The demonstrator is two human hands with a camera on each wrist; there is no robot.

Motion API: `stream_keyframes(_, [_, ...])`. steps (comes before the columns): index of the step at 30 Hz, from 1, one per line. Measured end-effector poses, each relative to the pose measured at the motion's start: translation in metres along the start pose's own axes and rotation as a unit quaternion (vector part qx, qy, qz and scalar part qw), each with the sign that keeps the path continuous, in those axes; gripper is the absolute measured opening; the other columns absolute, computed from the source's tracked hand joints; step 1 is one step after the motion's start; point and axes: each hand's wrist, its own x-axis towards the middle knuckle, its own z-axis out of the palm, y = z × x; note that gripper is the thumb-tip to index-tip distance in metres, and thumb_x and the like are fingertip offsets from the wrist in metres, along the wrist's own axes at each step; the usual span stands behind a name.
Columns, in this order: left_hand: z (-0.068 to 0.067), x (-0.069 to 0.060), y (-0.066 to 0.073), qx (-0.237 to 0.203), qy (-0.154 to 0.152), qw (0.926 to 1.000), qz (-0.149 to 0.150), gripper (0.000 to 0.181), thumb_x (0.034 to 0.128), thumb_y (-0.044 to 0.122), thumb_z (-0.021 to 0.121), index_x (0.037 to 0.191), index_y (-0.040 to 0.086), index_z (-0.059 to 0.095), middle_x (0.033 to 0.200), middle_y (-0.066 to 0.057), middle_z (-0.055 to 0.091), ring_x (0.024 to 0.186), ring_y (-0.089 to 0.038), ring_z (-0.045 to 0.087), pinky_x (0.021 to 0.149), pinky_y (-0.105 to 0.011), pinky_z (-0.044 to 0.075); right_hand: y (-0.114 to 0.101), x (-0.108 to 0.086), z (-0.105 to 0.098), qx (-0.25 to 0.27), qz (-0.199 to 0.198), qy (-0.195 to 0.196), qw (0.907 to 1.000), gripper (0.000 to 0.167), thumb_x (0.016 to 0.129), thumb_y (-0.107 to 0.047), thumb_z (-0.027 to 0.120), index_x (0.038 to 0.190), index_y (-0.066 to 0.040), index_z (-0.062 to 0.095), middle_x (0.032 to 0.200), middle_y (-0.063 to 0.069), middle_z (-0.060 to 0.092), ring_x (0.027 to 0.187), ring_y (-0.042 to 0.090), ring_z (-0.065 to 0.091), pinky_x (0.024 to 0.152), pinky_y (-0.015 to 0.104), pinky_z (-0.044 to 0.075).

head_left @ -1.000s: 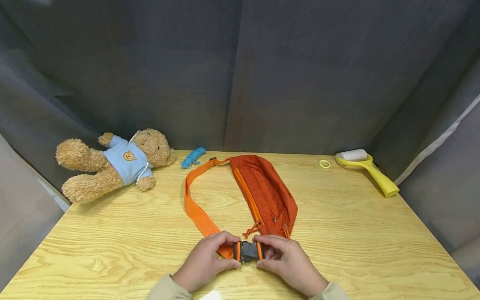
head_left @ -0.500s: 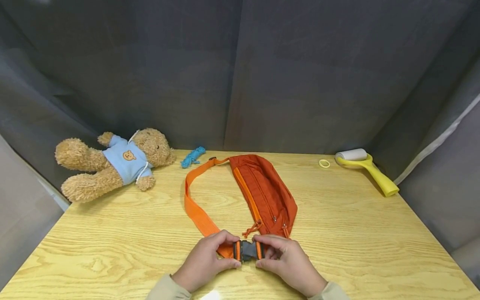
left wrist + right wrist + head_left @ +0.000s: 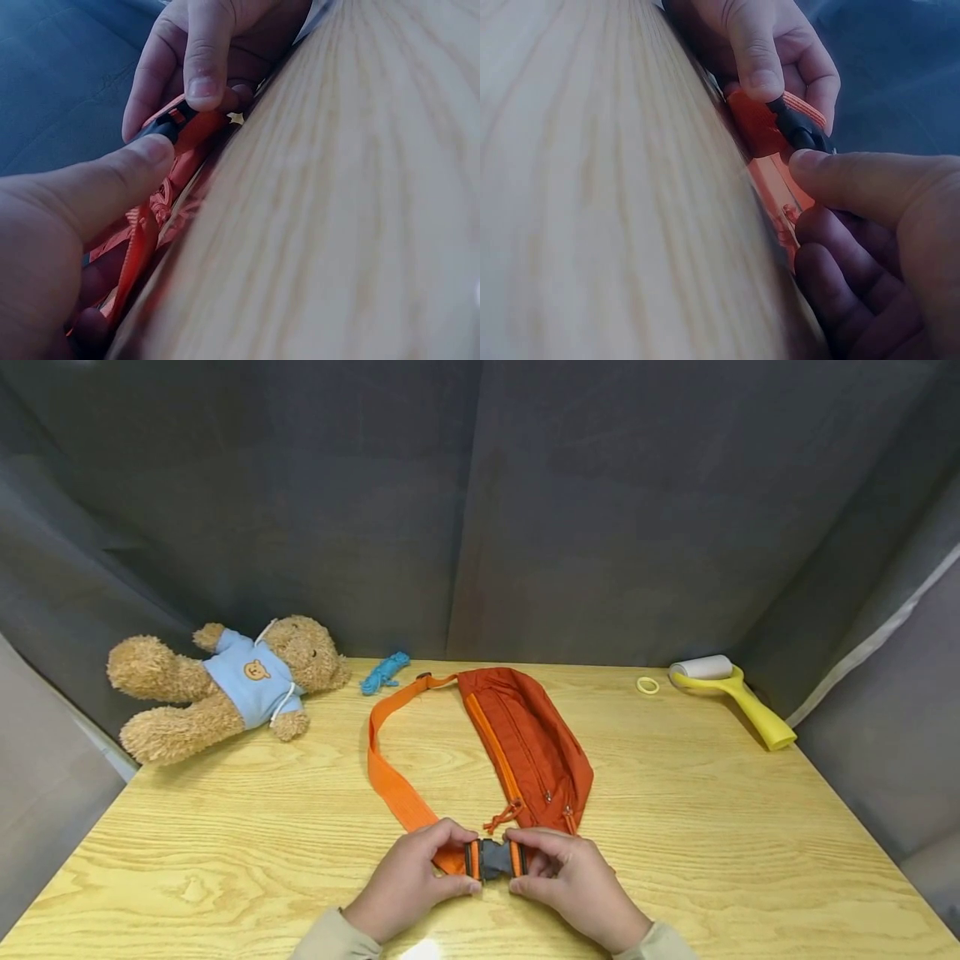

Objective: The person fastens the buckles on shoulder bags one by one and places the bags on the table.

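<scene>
A red-orange waist bag (image 3: 528, 747) lies on the table with its orange strap (image 3: 388, 772) looped out to the left. At the near end of the strap is a dark grey side-release buckle (image 3: 495, 859), its two halves together. My left hand (image 3: 415, 878) pinches the buckle's left end between thumb and fingers. On the other end, my right hand (image 3: 573, 887) pinches it the same way. Both wrist views show the thumbs on the black buckle (image 3: 802, 131) just above the wood. The fingers under the buckle are partly hidden in the head view.
A teddy bear (image 3: 255, 681) in a light blue hoodie lies at the back left, beside a blue bundle of cord (image 3: 386, 673). A yellow ring (image 3: 647, 686) and a yellow-handled roller (image 3: 738, 693) lie at the back right. Dark curtains (image 3: 600, 510) enclose the wooden table (image 3: 712, 827).
</scene>
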Motion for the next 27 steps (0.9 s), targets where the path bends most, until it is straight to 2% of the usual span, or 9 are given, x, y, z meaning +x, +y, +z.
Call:
stream_keyframes(17, [-0.0004,0.0003,0.0002,0.005,0.003,0.9999,0.008,0.043,0.0794,0.042,0.082,0.117,0.026,0.068,0.115,0.011,0.070,0.106,-0.011,0.065,0.091,-0.034,0.053,0.0010,-0.0003,-0.0002,-0.008,0.002,-0.005,1.0000,0.052,0.079,-0.017,0.086,0.128,-0.014,0.069,0.087,-0.008,0.066,0.069,0.007,0.061,0.060,0.026,0.054])
stream_keyframes(27, [0.0007,0.0000,-0.0007,0.019,0.007,0.9997,0.012,0.043,0.0785,0.042,0.083,0.116,0.027,0.068,0.114,0.012,0.070,0.104,-0.010,0.064,0.091,-0.035,0.053,0.0003,-0.0018,-0.0007,0.012,-0.023,-0.007,0.9996,0.052,0.079,-0.021,0.087,0.127,-0.013,0.070,0.088,-0.005,0.068,0.068,0.006,0.060,0.060,0.025,0.053])
